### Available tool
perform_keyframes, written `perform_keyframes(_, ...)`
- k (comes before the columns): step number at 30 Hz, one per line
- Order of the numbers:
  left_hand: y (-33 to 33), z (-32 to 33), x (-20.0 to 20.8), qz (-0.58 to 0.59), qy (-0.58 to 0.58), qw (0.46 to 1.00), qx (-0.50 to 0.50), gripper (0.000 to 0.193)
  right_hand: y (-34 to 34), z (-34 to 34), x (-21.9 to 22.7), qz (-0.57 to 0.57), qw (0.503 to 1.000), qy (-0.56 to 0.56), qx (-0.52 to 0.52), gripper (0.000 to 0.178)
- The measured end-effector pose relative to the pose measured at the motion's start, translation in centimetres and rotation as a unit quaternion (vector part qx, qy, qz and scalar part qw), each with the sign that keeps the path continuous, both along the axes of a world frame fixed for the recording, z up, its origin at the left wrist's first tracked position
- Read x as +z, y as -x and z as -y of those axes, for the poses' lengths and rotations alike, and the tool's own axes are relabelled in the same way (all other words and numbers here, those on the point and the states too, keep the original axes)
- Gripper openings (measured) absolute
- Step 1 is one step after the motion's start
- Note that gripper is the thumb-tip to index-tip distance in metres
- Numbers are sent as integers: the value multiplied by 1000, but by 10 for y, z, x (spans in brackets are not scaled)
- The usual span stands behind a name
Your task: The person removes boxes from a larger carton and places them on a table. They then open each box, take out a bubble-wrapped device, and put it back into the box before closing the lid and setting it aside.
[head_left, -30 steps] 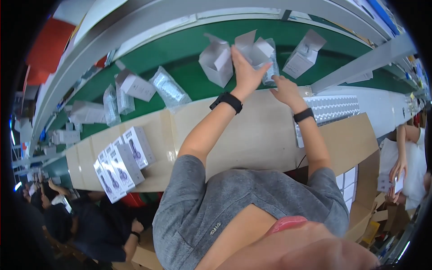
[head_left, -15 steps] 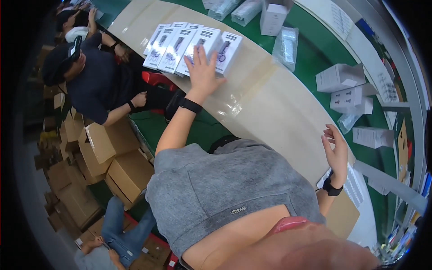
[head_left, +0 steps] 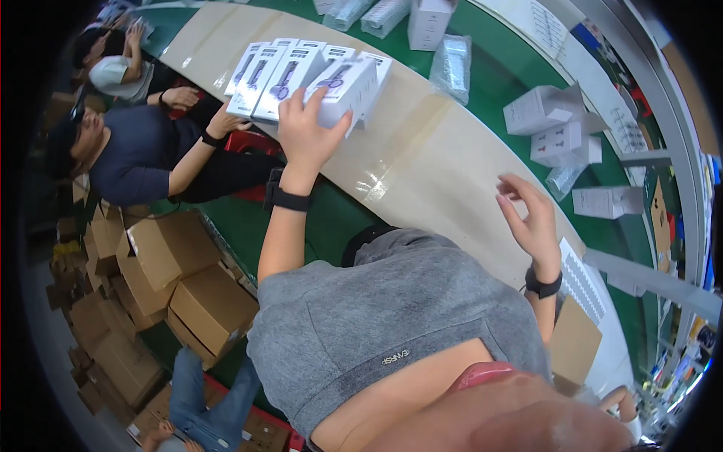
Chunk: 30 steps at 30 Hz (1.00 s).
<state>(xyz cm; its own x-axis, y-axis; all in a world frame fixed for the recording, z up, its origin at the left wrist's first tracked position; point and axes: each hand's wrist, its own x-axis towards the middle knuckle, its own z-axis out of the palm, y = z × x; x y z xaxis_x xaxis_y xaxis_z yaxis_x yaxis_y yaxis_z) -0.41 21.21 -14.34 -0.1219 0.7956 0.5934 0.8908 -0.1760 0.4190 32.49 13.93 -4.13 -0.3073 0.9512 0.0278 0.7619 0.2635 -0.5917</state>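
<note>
A group of white product boxes (head_left: pixel 256 84) with purple pictures stands at the far end of the pale work surface. My left hand (head_left: pixel 307 128) grips the nearest white box (head_left: pixel 348 89), its thumb on one side and fingers on the other. That box is tilted out of line with the rest. Over the middle of the surface hovers my right hand (head_left: pixel 533 215), holding nothing, its fingers loosely curled and apart. A co-worker's hand (head_left: pixel 226 120) touches the left end of the group.
Along the green strip on the right lie bubble-wrapped items (head_left: pixel 452 69) and opened white boxes (head_left: pixel 557 139). Brown cartons (head_left: pixel 203 301) pile up at lower left. The co-worker (head_left: pixel 132 154) sits left of the surface. A metal rail (head_left: pixel 655 282) runs at the right.
My left hand has closed round a box and tilted it toward me. The co-worker's hand has reached to the boxes. My right hand stays over the surface.
</note>
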Motion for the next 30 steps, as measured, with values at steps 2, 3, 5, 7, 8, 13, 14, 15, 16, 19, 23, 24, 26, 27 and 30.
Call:
perform_keyframes(2, -23, 7, 35, 24, 7, 996, -87, 52, 14, -2, 2, 37, 990, -131, 45, 58)
perform_keyframes(3, -35, 13, 52, 43, 12, 988, -151, 49, 26, -5, 3, 71, 977, -192, 62, 71)
perform_keyframes(5, -62, 21, 64, 64, 14, 970, -232, 47, 47, -8, -7, 97, 962, -238, 87, 91)
perform_keyframes(7, -96, 28, 66, 107, 71, 930, -345, 56, 48, -3, -21, 89, 966, -228, 83, 98)
perform_keyframes(8, -108, 29, 66, 127, 101, 902, -399, 61, 45, 1, -23, 24, 983, -174, 46, 97)
perform_keyframes(13, -140, 20, 62, 548, 240, 644, -477, 84, 9, 14, -29, -385, 917, 58, -87, 90)
perform_keyframes(14, -148, 25, 58, 498, 245, 665, -500, 88, 3, 17, -31, -512, 845, 117, -101, 87)
perform_keyframes(15, -157, 28, 51, 444, 246, 683, -524, 93, -2, 21, -39, -515, 843, 107, -111, 87)
perform_keyframes(16, -164, 30, 48, 390, 247, 700, -545, 97, -7, 25, -50, -482, 866, 45, -127, 84)
perform_keyframes(19, -170, 30, 47, 370, 236, 709, -552, 96, -23, 31, -63, -415, 893, -70, -160, 77)
perform_keyframes(23, -173, 26, 43, 225, 157, 787, -553, 96, -54, 37, -21, -99, 971, -207, -64, 63)
perform_keyframes(24, -174, 25, 41, 155, 119, 812, -550, 97, -52, 40, -10, -44, 976, -211, -29, 61)
perform_keyframes(26, -173, 27, 44, 143, 137, 799, -568, 95, -49, 46, 0, 6, 978, -207, 0, 60)
perform_keyframes(27, -175, 28, 47, 133, 145, 789, -582, 94, -52, 45, 2, 33, 977, -206, 31, 59)
perform_keyframes(30, -179, 35, 46, 114, 187, 764, -607, 93, -61, 48, 4, 79, 973, -198, 92, 58)
